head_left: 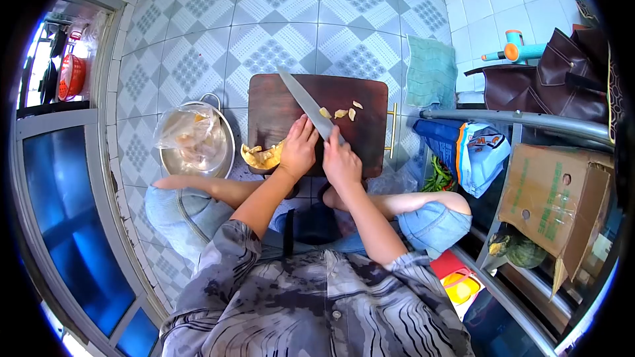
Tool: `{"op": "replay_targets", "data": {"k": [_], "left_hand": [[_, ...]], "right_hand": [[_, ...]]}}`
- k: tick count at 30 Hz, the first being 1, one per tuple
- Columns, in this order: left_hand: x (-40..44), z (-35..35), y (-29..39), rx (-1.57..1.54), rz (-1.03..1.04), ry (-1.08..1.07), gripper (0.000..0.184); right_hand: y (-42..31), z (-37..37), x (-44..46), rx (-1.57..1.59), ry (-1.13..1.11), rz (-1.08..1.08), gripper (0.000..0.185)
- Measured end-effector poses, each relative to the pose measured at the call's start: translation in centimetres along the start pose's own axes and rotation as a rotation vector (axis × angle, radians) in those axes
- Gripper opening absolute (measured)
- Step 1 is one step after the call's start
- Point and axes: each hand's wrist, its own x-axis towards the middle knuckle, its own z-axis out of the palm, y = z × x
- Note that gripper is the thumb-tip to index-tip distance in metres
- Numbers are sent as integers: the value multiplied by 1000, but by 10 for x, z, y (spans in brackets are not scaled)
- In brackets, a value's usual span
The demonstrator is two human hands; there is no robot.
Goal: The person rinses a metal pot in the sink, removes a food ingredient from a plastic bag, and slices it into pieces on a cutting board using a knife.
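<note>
A long knife (301, 96) points up and left over the dark wooden cutting board (278, 109). My right hand (342, 164) is wrapped round its handle. Beside the blade, my left hand (299, 147) rests at the board's lower middle with its fingers pressed together; what lies under them is hidden. Right next to that hand, a larger yellowish piece of food (260, 157) sits at the board's lower left edge. Several small pale yellow pieces (340, 114) lie to the right of the blade.
A metal bowl (228, 149) with a clear plastic bag stands left of the board. On the right are a green cloth (430, 71), a metal rack (562, 123), a blue and white bag (481, 158), green chillies (438, 177) and a cardboard box (539, 192).
</note>
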Motion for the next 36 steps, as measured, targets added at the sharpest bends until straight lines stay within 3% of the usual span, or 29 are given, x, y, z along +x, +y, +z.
{"op": "replay_targets", "data": {"k": [4,10,18,23,33,36], "left_hand": [[1,2,0,-28,-23,48,46],[2,-1,1,5,-1,-20,49],[5,-3,5,-42,-9,71,48],[4,-5,4,26,6,14,49],[4,-1,4,-67,-9,93,47],[4,-2,3,-28,-10,37,48]], "right_hand": [[-5,0,11,-34,-30,-13,51],[31,-2,-43,-99,-81,71,54],[-6,2,11,-53,-24,12,51],[30,1,-36,-107,-5,21,55],[-7,1,20,8,-28,0,52],[16,-2,-11,-89,-8,5,56]]}}
